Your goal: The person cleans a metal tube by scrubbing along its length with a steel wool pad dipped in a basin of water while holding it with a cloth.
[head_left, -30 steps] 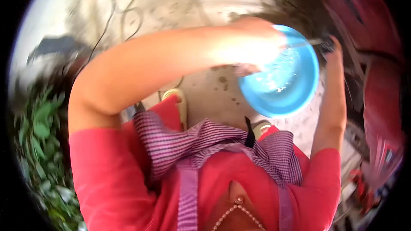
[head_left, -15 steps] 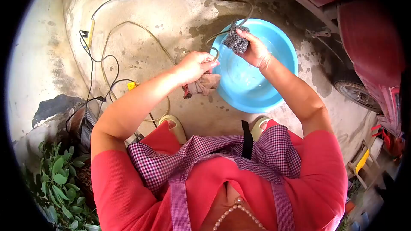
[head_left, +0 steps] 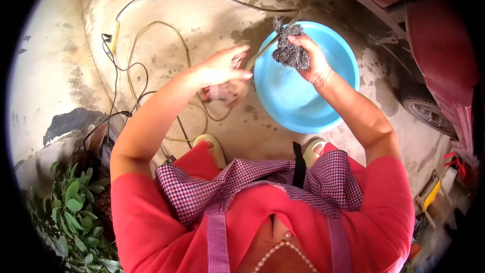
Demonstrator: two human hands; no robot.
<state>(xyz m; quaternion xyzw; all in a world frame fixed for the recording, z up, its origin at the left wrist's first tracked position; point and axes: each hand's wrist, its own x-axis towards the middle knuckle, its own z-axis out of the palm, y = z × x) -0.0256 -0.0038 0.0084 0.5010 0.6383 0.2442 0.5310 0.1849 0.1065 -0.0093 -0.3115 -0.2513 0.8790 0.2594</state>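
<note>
My right hand (head_left: 314, 63) is closed on a dark grey steel wool pad (head_left: 292, 50), above a light blue basin (head_left: 348, 65) with some water in it. A cable (head_left: 268, 46) runs up to the pad; whether the pad wraps around it I cannot tell. Left of the basin is my left hand (head_left: 225, 68), smeared by motion, with thumb and forefinger spread. From its lower fingers hangs a crumpled pinkish rag (head_left: 230, 92), also blurred.
Loops of cable (head_left: 177, 33) lie on the concrete floor at the left, with a yellow-handled piece (head_left: 115, 35). A leafy plant (head_left: 73, 207) stands at lower left. At the right are a dark red vehicle (head_left: 439, 45) and its wheel (head_left: 427, 111).
My left hand has moved slightly left and spread its thumb and forefinger off the cable. The right hand and the steel wool have shifted right; the cable now stretches straighter.
</note>
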